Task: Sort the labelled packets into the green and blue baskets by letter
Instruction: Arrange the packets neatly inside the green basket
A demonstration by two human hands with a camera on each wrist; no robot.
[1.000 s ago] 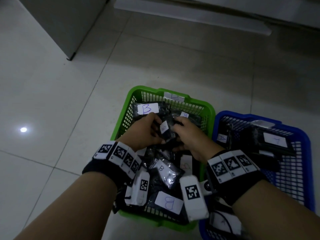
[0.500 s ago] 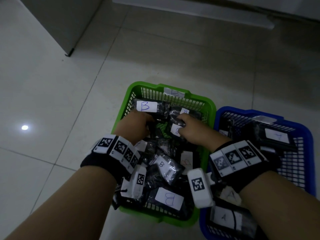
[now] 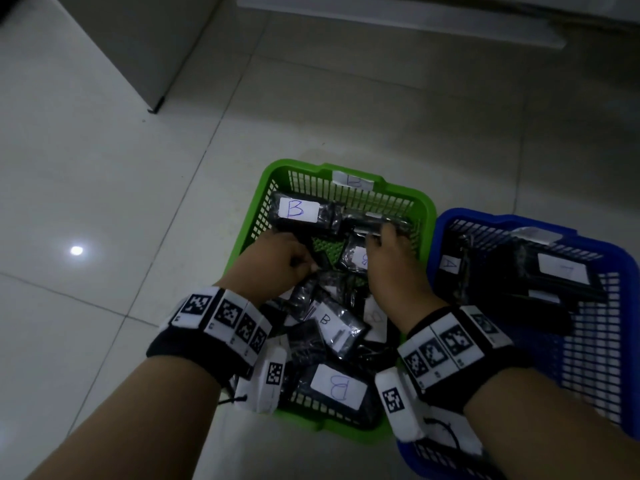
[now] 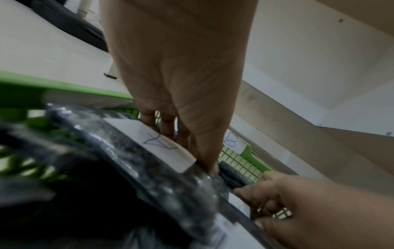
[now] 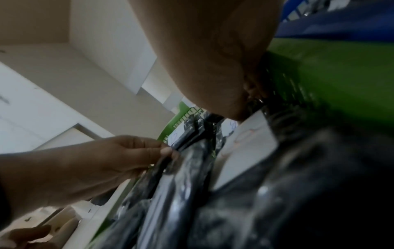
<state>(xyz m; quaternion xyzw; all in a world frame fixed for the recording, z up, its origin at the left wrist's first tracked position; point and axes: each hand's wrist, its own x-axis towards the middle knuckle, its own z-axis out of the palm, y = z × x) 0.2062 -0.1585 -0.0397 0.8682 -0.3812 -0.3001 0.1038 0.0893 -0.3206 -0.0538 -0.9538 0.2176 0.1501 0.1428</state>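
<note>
Left hand (image 3: 277,261) grip clamped on glossy black plastic packet (image 4: 162,170), right hand (image 3: 391,265) grip pinching another, slotted green basket (image 3: 426,216).

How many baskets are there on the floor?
2. The green basket sits in the middle under both hands, full of dark packets. The blue basket stands touching its right side. Others may lie outside the view.

Dim, greyish light throughout. Left of the left hand (image 3: 273,263), a small bright glare spot (image 3: 76,250) reflects off the glossy floor (image 3: 104,188). Both wrist views are motion-blurred, and the packets (image 4: 119,168) nearest each camera are dark and unfocused.
</note>
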